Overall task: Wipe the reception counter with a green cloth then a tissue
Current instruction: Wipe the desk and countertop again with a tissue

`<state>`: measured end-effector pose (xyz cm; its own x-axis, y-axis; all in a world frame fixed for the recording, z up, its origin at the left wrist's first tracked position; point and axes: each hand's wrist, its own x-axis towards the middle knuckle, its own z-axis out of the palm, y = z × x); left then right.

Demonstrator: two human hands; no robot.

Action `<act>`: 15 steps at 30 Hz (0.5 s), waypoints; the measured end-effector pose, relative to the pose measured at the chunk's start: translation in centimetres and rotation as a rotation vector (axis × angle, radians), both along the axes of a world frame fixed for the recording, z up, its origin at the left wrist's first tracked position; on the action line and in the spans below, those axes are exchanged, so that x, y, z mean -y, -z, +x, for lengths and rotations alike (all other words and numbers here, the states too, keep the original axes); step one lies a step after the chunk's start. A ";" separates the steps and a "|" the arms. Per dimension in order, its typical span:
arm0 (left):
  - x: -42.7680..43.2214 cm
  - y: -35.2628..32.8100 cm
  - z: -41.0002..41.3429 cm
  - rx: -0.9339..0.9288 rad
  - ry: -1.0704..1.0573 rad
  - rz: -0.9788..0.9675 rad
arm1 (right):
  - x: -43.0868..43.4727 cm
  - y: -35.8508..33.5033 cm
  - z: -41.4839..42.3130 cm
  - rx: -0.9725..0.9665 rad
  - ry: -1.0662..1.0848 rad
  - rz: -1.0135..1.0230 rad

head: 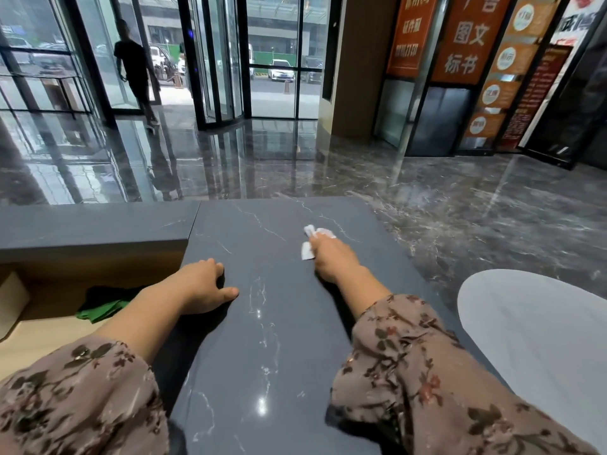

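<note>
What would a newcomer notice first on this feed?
The right hand, stretched out over the dark marble counter, grips a crumpled white tissue against its far right part. The left hand rests near the counter's left edge, and the green cloth lies on the lower wooden shelf to the left.

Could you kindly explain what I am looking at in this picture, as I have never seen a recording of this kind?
There is no machine here. The single picture comes from a camera worn on a person's head, looking forward and down at their own two bare hands. The right hand grips a crumpled white tissue against the dark marble reception counter. The left hand rests on the counter near its left edge and holds nothing. The green cloth lies on the lower wooden desk to the left. Beyond the counter is a shiny lobby floor.
</note>
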<state>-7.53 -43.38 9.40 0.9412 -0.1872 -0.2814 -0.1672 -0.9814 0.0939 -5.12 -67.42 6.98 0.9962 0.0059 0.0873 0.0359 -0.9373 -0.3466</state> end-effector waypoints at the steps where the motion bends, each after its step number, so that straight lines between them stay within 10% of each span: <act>1: 0.1 -0.1 0.0 -0.004 -0.002 0.000 | 2.4 0.0 -0.1 0.005 0.052 -0.023; 8: 0.4 -0.5 0.1 -0.015 -0.010 0.019 | 11.3 0.0 -1.3 -0.158 0.319 -0.124; 15: 0.6 -0.5 0.1 -0.001 0.026 0.034 | 0.2 1.5 -1.7 0.072 0.251 -0.021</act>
